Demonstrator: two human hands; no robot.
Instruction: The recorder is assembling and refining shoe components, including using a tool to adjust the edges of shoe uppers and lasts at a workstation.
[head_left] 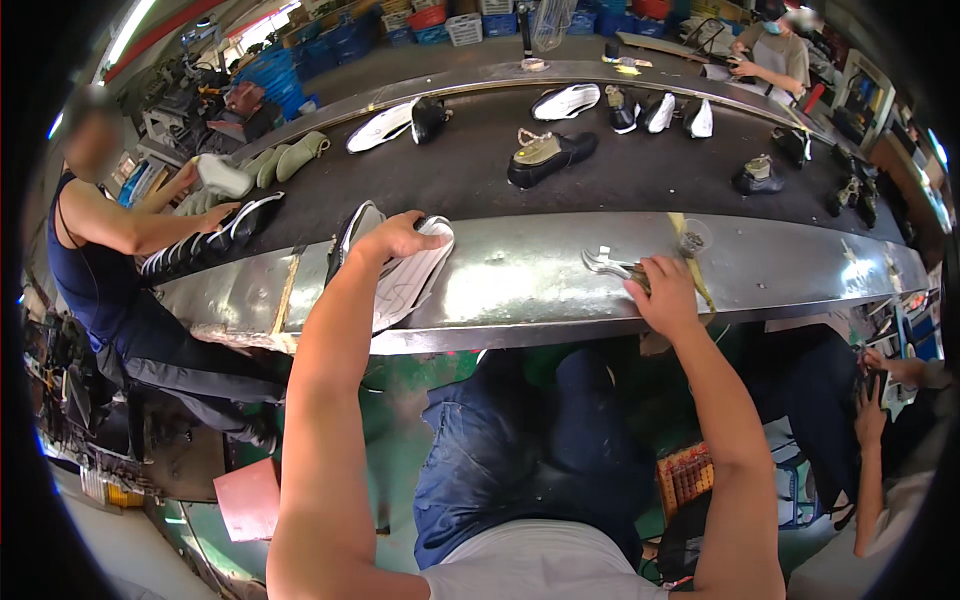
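Note:
My left hand [400, 238] is closed around the top end of a white shoe sole [405, 290], which stands tilted at the bench's near edge. Just left of it, a dark shoe with a white rim [356, 235] is partly covered by my forearm. My right hand [667, 292] rests on the metal ledge, its fingers curled round the handles of lasting pincers [607, 264]. The metal jaws point left, away from my fingers. A small clear cup [694, 237] with tiny dark pieces stands beyond my right hand, beside a yellowish strip.
The metal ledge [520, 275] borders a dark conveyor belt [450, 180] carrying several shoes and soles, including an olive-and-black shoe [550, 157]. A co-worker [100, 230] on the left handles a pale shoe. Another person [775, 60] works at the far right; a third sits close on my right.

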